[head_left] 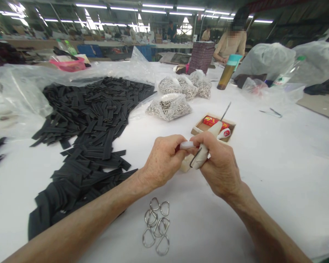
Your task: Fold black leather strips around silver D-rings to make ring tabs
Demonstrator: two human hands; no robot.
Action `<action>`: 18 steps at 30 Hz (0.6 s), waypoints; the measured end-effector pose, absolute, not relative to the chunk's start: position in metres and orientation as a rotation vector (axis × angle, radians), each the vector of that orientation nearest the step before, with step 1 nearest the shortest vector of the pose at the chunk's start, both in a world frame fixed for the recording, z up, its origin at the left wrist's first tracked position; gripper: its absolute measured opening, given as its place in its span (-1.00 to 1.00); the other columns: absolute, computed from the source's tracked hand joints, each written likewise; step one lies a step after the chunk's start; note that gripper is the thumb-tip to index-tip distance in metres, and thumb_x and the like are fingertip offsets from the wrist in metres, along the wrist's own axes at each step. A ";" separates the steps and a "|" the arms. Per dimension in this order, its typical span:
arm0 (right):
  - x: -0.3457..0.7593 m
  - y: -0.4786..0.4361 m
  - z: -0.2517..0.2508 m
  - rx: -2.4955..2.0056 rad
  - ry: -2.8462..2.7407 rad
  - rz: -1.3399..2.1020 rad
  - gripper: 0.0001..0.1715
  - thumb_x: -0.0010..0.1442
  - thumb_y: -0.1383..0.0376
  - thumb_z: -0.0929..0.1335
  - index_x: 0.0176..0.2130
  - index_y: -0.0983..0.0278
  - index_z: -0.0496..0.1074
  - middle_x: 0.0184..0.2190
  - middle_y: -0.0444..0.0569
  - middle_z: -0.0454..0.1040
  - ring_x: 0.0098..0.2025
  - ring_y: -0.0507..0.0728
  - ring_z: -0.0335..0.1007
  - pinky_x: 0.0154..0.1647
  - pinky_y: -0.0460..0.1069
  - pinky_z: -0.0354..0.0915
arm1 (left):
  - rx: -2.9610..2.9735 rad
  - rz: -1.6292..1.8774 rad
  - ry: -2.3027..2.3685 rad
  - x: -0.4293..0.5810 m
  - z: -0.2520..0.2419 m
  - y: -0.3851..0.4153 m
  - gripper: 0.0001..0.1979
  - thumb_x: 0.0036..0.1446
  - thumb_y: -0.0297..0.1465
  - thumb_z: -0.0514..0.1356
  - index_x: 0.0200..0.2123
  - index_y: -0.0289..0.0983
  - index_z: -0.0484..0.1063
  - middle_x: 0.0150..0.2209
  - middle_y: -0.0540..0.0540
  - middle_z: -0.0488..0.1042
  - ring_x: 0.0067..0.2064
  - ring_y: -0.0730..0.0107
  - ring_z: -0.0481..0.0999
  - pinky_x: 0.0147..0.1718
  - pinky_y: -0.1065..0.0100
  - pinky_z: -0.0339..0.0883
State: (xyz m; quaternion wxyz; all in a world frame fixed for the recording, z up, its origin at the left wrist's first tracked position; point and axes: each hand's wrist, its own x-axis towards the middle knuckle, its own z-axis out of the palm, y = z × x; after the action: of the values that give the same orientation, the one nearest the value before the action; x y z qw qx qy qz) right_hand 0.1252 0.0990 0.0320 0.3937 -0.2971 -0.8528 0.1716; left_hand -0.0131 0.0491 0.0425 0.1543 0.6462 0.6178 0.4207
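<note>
My left hand (161, 160) and my right hand (219, 164) meet over the white table (276, 175), both with fingers closed. My right hand grips a white-handled tool (208, 144) whose thin metal blade (226, 110) points up and away. My left hand pinches a small white piece (186, 145) against that tool. A dark loop shows by the tool's handle. Several metal D-rings (157, 226) lie in a small heap just in front of me. A large pile of black strips (90, 120) spreads to the left.
A small cardboard box (197, 128) with a red packet (210, 121) sits behind my hands. Clear bags of metal rings (168, 106) lie further back, near a brown bottle with a teal cap (227, 73). Another person (231, 40) works at the far side. Plastic sheets and bags (265, 58) lie right.
</note>
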 end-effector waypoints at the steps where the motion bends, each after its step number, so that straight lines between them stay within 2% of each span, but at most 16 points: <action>1: 0.125 0.099 0.032 -0.754 -2.163 0.438 -0.96 0.13 0.36 0.29 -0.35 0.22 0.27 -0.56 -0.19 0.31 -0.52 -0.01 0.18 -0.50 -0.13 0.12 | 1.853 1.203 1.776 -0.013 0.042 0.049 -0.88 0.02 -0.50 0.12 -0.52 -0.32 0.42 -0.60 0.05 0.36 -0.53 0.52 0.28 -0.55 0.48 0.12; 8: 0.124 0.100 0.030 -0.737 -2.151 0.370 -0.95 0.13 0.36 0.29 -0.38 0.23 0.28 -0.60 -0.21 0.26 -0.55 -0.01 0.13 -0.52 -0.13 0.09 | 1.873 1.204 1.781 -0.015 0.039 0.050 -0.87 0.00 -0.57 0.11 -0.50 -0.33 0.43 -0.59 0.06 0.37 -0.52 0.53 0.29 -0.53 0.49 0.11; 18: 0.122 0.097 0.031 -0.731 -2.135 0.358 -0.94 0.10 0.39 0.29 -0.37 0.24 0.28 -0.55 -0.17 0.35 -0.52 -0.01 0.20 -0.50 -0.14 0.13 | 1.878 1.256 1.778 -0.014 0.038 0.049 -0.88 -0.02 -0.59 0.12 -0.50 -0.34 0.43 -0.60 0.08 0.36 -0.54 0.56 0.27 -0.52 0.48 0.09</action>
State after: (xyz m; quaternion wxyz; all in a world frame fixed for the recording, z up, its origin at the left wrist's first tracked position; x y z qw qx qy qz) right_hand 0.1224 0.0965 0.0305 0.4156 -0.2910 -0.8499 0.1427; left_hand -0.0140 0.0488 0.0377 0.1329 0.6473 0.6131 0.4329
